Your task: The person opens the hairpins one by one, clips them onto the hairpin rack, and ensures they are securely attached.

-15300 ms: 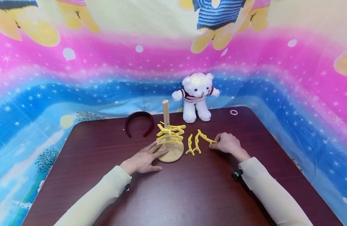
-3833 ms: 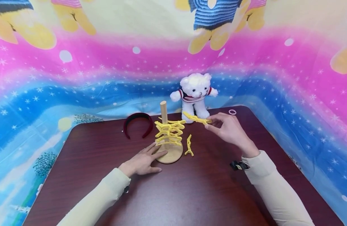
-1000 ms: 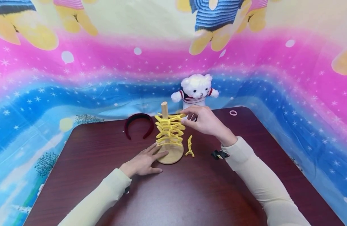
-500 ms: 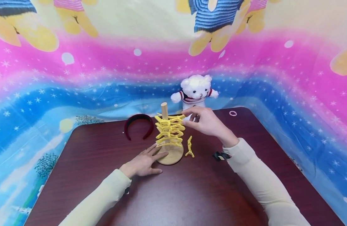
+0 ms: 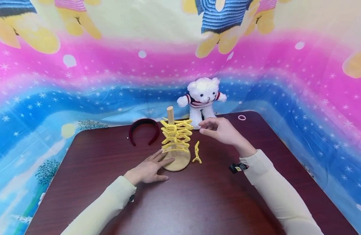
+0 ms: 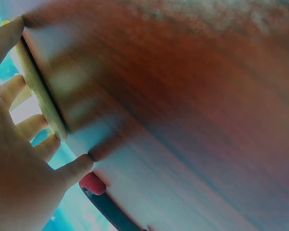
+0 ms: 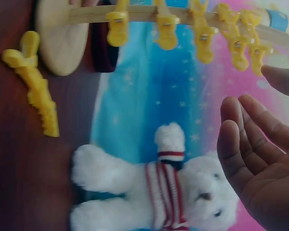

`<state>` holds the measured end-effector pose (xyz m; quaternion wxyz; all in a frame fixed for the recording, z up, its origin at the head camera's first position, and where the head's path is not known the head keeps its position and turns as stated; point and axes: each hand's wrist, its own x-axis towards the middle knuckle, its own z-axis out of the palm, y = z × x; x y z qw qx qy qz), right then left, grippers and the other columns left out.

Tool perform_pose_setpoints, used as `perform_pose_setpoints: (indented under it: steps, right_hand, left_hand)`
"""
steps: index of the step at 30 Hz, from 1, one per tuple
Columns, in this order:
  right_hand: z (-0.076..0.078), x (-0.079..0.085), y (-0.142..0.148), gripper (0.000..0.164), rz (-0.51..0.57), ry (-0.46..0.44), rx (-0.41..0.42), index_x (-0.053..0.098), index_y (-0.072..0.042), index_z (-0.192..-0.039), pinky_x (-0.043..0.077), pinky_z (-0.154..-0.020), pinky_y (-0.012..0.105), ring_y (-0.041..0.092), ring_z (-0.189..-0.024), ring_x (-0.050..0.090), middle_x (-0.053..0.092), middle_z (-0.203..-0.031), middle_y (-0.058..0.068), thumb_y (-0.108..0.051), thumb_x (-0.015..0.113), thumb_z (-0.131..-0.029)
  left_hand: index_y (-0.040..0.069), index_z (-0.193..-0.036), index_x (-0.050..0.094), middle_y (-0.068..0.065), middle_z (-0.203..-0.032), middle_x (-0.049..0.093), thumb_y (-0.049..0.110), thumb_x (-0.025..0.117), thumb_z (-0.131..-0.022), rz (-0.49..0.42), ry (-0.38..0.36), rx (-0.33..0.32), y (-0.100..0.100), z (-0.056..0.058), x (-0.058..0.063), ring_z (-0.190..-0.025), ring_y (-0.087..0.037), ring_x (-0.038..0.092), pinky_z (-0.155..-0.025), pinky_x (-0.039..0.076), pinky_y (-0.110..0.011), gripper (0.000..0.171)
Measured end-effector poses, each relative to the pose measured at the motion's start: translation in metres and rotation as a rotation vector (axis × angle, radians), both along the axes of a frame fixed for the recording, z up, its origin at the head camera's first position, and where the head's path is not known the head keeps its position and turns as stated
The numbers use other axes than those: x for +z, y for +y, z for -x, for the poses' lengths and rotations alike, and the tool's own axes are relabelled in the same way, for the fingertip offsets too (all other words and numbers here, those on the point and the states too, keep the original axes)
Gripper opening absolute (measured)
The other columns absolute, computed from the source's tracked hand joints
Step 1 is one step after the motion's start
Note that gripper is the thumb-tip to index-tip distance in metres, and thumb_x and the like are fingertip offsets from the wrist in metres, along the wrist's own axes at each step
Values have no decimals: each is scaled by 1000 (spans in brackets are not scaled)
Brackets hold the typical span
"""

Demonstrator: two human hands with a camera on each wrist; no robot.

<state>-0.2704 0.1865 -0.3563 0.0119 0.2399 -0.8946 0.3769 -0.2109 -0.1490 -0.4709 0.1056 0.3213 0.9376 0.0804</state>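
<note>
A wooden post (image 5: 170, 112) rises from a round base (image 5: 180, 163), with several yellow hair clips (image 5: 178, 133) clamped along it one above another. My left hand (image 5: 146, 169) rests with spread fingers at the left edge of the base; the left wrist view shows fingertips along the base rim (image 6: 41, 94). My right hand (image 5: 221, 131) hovers to the right of the topmost clip (image 7: 254, 45), fingers loosely bent and holding nothing, a gap between them and the clip. One more yellow hair clip (image 5: 197, 152) lies on the table, right of the base.
A white teddy bear (image 5: 202, 94) in a striped sweater stands behind my right hand. Left of the post lies a dark red headband (image 5: 133, 125). A pale pink hair tie (image 5: 241, 117) lies near the back right corner of the brown table (image 5: 183, 209). Patterned cloth (image 5: 115, 75) hangs behind.
Over the earlier frames, my right hand has added clips to the post. In the last half second it let go of the topmost clip and drew back to the right. The left hand has stayed put.
</note>
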Motion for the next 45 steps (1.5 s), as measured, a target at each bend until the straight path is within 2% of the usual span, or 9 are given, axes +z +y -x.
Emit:
perform_pose_setpoints:
  steps: [6,10,15,20,23,33,38,45]
  right_hand:
    - [2,-27,6,25,45,-128,40,74,-21,-111,55,-65,33,23,-79,68,75,-94,1,-35,74,-90]
    - [4,-51,7,27,31,-194,91,74,-13,-112,55,-62,34,28,-75,67,74,-90,6,-30,73,-91]
    - [3,-75,6,32,22,-277,133,72,-3,-114,57,-63,43,38,-79,68,74,-89,15,-27,73,-92]
    - [2,-89,5,29,-4,-318,138,74,-6,-112,57,-62,49,36,-71,70,75,-90,8,-25,74,-90]
    - [2,-95,5,25,-23,-322,153,74,-8,-110,58,-60,45,32,-68,70,76,-90,3,-23,74,-90]
    - [-1,-106,2,20,-80,-304,206,74,-9,-105,57,-62,31,16,-75,71,77,-90,2,-22,73,-90]
    - [-3,-108,-1,15,-151,-269,184,75,-13,-99,55,-65,27,7,-74,69,76,-88,-3,-21,76,-87]
    - [-4,-109,-7,12,-231,-244,107,72,-15,-88,52,-63,27,7,-70,64,72,-79,-6,-16,81,-81]
  left_hand:
    - [38,-157,29,-11,-166,24,57,64,-91,-4,6,0,-1,1,0,-156,-35,10,-120,27,-57,78]
    - [38,-157,28,-11,-166,23,57,63,-91,4,17,-3,-1,2,-1,-156,-35,10,-120,27,-57,77]
    - [36,-157,30,-12,-166,25,56,65,-91,-6,25,-14,-1,3,-2,-156,-36,11,-119,27,-58,78]
    - [37,-157,29,-11,-166,24,57,64,-91,2,24,-9,-1,3,-1,-156,-35,10,-119,28,-58,78]
    - [37,-157,28,-11,-166,23,58,64,-91,2,19,-6,-1,3,-1,-156,-35,9,-119,27,-58,78]
    - [37,-157,29,-11,-167,23,57,64,-91,6,15,-4,1,2,-1,-156,-35,10,-120,26,-58,78]
    - [37,-157,29,-11,-166,23,56,64,-91,-1,10,-2,1,1,-1,-156,-35,10,-120,27,-58,77]
    - [37,-157,30,-11,-166,23,56,64,-91,-2,4,-2,2,0,0,-156,-36,9,-119,27,-59,76]
